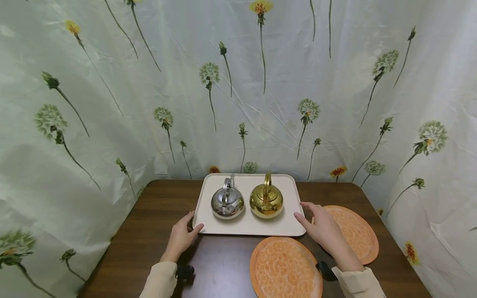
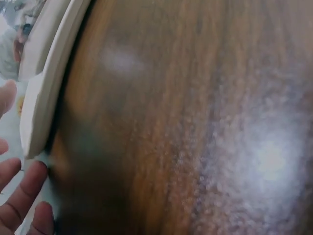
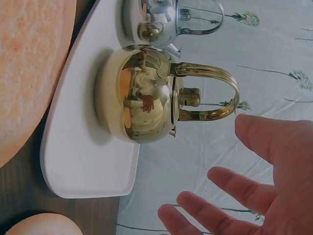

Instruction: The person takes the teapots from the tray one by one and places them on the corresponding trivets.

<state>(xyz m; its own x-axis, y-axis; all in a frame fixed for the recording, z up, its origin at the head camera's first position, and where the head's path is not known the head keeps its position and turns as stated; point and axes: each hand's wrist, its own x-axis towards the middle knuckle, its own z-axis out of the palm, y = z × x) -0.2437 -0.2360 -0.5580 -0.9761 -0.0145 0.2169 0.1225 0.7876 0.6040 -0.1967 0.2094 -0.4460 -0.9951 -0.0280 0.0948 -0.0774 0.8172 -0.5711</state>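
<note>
On the dark wooden table lies a cream tray (image 1: 253,228) bearing two teapots. The silver teapot (image 1: 228,203) stands on its left side, the gold teapot (image 1: 266,202) on its right, both upright with handles raised. My left hand (image 1: 180,236) is at the tray's front left corner, fingers spread and fingertips right by the rim (image 2: 39,107). Beside the right edge is my right hand (image 1: 323,227), its thumb and fingers apart with nothing between them. In the right wrist view its fingers stretch out near the gold teapot (image 3: 142,98), whose handle overlaps the thumb tip's edge.
Two round orange placemats lie on the table: one (image 1: 285,269) in front of the tray, another (image 1: 355,231) to the right, partly behind my right hand. A curtain (image 1: 275,124) printed with dandelions hangs behind the table and along both sides.
</note>
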